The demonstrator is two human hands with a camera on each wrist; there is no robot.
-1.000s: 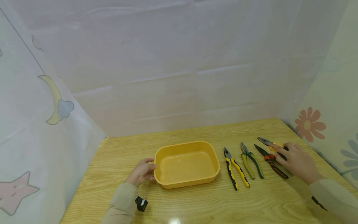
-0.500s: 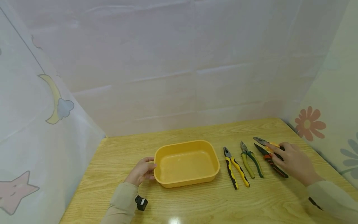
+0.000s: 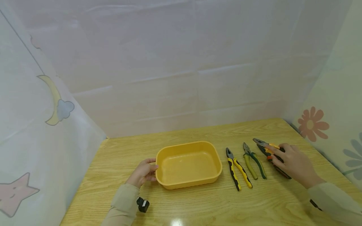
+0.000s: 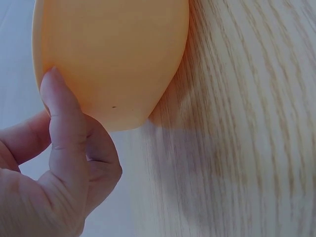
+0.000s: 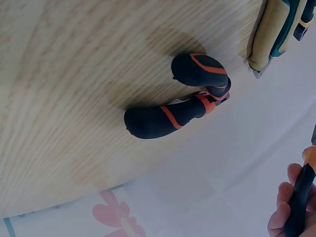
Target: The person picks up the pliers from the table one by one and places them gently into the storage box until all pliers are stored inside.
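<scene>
My left hand (image 3: 143,173) pinches the left rim of a yellow plastic basin (image 3: 188,183), which stands on the table. In the left wrist view the thumb (image 4: 66,116) presses against the basin wall with the fingers bent on its other side. At the right, my right hand (image 3: 298,165) grips pliers (image 3: 259,142) with orange-and-black handles, raised off the table. Their jaws point to the far left, over a black-and-red pair of pliers (image 3: 269,158), partly covered. In the right wrist view the curled fingers (image 5: 281,210) lie round a black handle (image 5: 300,200).
Between basin and right hand, green-handled pliers (image 3: 254,164) and yellow-and-black pliers (image 3: 237,171) lie spread on the wooden table (image 3: 124,150). A patterned sheet (image 3: 85,103) hangs along the back and sides. A small black device (image 3: 143,205) sits at my left wrist.
My right hand has moved a little to the left with the orange-and-black pliers, which now overlap the tip of the black-and-red pair. The left hand and the basin have kept their place.
</scene>
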